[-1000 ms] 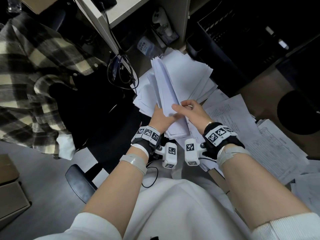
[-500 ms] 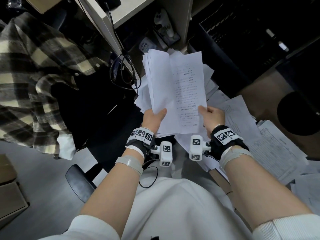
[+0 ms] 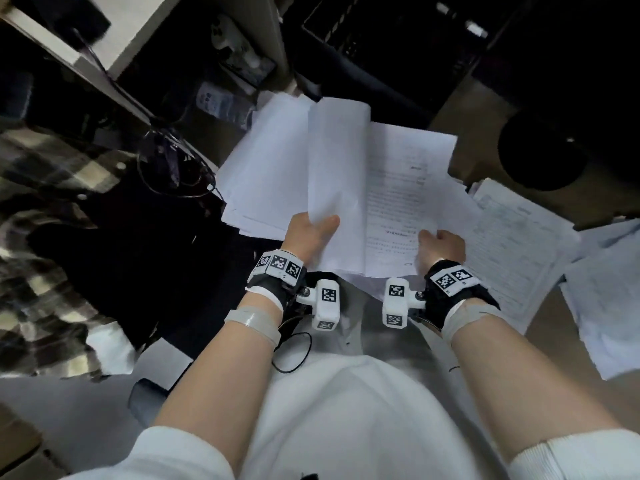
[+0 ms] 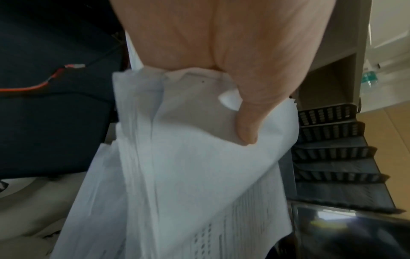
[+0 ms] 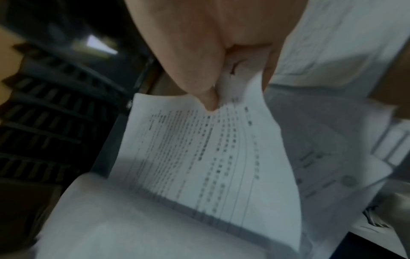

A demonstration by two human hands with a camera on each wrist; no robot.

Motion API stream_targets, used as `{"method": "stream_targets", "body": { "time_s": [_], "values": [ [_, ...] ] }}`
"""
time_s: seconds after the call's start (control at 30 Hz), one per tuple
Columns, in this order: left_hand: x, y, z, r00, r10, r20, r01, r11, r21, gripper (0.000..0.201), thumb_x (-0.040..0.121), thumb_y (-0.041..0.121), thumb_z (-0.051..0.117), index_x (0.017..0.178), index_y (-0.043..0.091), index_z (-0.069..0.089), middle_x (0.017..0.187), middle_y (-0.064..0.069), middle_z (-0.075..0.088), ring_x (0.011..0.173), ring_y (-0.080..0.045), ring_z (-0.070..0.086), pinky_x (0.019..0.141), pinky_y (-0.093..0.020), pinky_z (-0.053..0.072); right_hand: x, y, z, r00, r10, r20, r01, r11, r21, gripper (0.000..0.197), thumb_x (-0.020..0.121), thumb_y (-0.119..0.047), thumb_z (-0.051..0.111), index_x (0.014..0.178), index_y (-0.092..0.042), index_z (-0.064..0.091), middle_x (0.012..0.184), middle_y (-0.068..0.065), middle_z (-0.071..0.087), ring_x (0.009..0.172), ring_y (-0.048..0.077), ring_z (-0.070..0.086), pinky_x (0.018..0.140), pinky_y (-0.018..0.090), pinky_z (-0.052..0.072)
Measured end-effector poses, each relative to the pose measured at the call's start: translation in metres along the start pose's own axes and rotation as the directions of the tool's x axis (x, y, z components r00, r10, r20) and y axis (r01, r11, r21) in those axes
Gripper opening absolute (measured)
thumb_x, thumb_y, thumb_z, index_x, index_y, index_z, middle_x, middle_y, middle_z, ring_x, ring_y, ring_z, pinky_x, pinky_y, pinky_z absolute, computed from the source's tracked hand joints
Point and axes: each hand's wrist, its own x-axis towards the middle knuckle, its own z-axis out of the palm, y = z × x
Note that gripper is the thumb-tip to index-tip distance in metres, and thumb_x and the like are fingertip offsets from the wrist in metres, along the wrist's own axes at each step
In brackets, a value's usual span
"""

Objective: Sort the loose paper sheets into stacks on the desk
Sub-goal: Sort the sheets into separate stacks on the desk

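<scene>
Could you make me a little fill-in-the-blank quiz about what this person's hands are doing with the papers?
1. The left hand grips a thick ____ of sheets.
2. The right hand pinches a sheet covered in printed ____.
3. More printed pages lie on the desk to the person's ____.

Answers: bundle; text; right

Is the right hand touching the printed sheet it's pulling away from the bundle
Touching. The right wrist view shows the right hand pinching the printed sheet at its edge, thumb on top, with no gap between them.
</scene>
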Motion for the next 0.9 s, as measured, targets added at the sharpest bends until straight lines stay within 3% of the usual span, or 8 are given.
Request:
{"method": "stream_targets", "body": {
  "time_s": [0.13, 0.3, 0.37, 0.43, 0.57, 0.63, 0.73, 0.9],
  "values": [
    [0.008, -0.01, 0.015, 0.998, -0.006, -0.056, 0.005, 1.0, -0.024, 0.008, 0.091, 0.009, 0.065, 0.093, 0.004, 0.071, 0.076, -0.003, 0.068, 0.071, -0.018, 0.063, 0.067, -0.028, 0.052, 0.003, 0.037, -0.007, 0.981, 0.174, -0.086, -0.169, 0.984, 0.056, 0.03, 0.097, -0.016, 0.052, 0.12, 0.002, 0.062, 0.121, 0.018, 0.064, 0.111, 0.036, 0.061, 0.08, 0.028, 0.041],
    [0.009, -0.014, 0.01, 0.996, 0.031, -0.086, -0.028, 0.999, 0.036, 0.011, 0.089, 0.016, 0.067, 0.094, 0.008, 0.072, 0.082, -0.004, 0.072, 0.077, -0.02, 0.069, 0.077, -0.034, 0.056, -0.002, 0.042, 0.008, 0.978, 0.208, 0.021, -0.209, 0.977, 0.048, 0.046, 0.094, -0.014, 0.05, 0.137, 0.001, 0.048, 0.121, 0.019, 0.063, 0.07, 0.026, 0.062, 0.048, 0.022, 0.037],
    [0.005, -0.014, 0.008, 0.993, 0.049, -0.103, -0.045, 0.998, 0.048, 0.008, 0.089, 0.013, 0.063, 0.085, 0.011, 0.07, 0.075, -0.002, 0.069, 0.067, -0.014, 0.065, 0.067, -0.028, 0.055, -0.005, 0.037, 0.013, 0.97, 0.232, 0.079, -0.238, 0.968, 0.082, 0.059, 0.085, -0.02, 0.056, 0.14, -0.004, 0.042, 0.117, 0.016, 0.062, 0.091, 0.031, 0.067, 0.057, 0.025, 0.047],
    [0.003, -0.016, 0.008, 0.989, 0.059, -0.136, -0.05, 0.997, 0.064, 0.013, 0.087, 0.01, 0.061, 0.076, 0.011, 0.068, 0.063, 0.005, 0.063, 0.053, -0.008, 0.057, 0.056, -0.021, 0.048, -0.008, 0.03, 0.014, 0.972, 0.231, 0.038, -0.233, 0.971, 0.063, 0.071, 0.081, -0.025, 0.063, 0.142, -0.005, 0.033, 0.124, 0.011, 0.054, 0.114, 0.032, 0.058, 0.085, 0.039, 0.053],
    [0.002, -0.02, 0.004, 0.989, 0.084, -0.124, -0.066, 0.988, 0.142, 0.019, 0.084, 0.023, 0.072, 0.09, 0.006, 0.075, 0.079, 0.0, 0.073, 0.07, -0.013, 0.067, 0.066, -0.022, 0.05, -0.019, 0.002, 0.01, 0.991, -0.077, -0.112, 0.074, 0.997, -0.035, 0.063, 0.082, -0.025, 0.07, 0.137, -0.013, 0.044, 0.137, 0.01, 0.049, 0.127, 0.031, 0.044, 0.101, 0.04, 0.042],
    [0.002, -0.018, 0.003, 0.985, 0.092, -0.145, -0.064, 0.979, 0.192, 0.024, 0.081, 0.029, 0.077, 0.089, 0.006, 0.075, 0.078, 0.0, 0.072, 0.072, -0.012, 0.067, 0.063, -0.018, 0.048, -0.028, -0.019, 0.011, 0.96, -0.263, 0.098, 0.245, 0.955, 0.17, 0.05, 0.083, -0.022, 0.075, 0.129, -0.013, 0.056, 0.121, 0.004, 0.061, 0.116, 0.022, 0.057, 0.092, 0.031, 0.048],
    [0.0, -0.012, 0.005, 0.981, 0.093, -0.172, -0.064, 0.984, 0.167, 0.031, 0.074, 0.033, 0.085, 0.087, 0.007, 0.074, 0.077, 0.001, 0.072, 0.068, -0.008, 0.067, 0.053, -0.01, 0.047, -0.045, -0.043, 0.021, 0.836, -0.363, 0.411, 0.249, 0.919, 0.305, 0.053, 0.081, -0.021, 0.08, 0.129, -0.016, 0.057, 0.115, 0.001, 0.068, 0.107, 0.014, 0.065, 0.085, 0.034, 0.058],
    [-0.002, -0.001, -0.002, 0.976, 0.086, -0.202, -0.093, 0.995, -0.026, 0.049, 0.083, 0.054, 0.069, 0.078, 0.005, 0.072, 0.083, -0.014, 0.075, 0.081, -0.028, 0.073, 0.078, -0.043, 0.06, -0.056, -0.049, 0.029, 0.843, -0.42, 0.337, 0.292, 0.882, 0.369, 0.038, 0.082, -0.013, 0.077, 0.119, -0.014, 0.067, 0.105, -0.001, 0.073, 0.098, 0.011, 0.07, 0.09, 0.034, 0.057]
  ]
}}
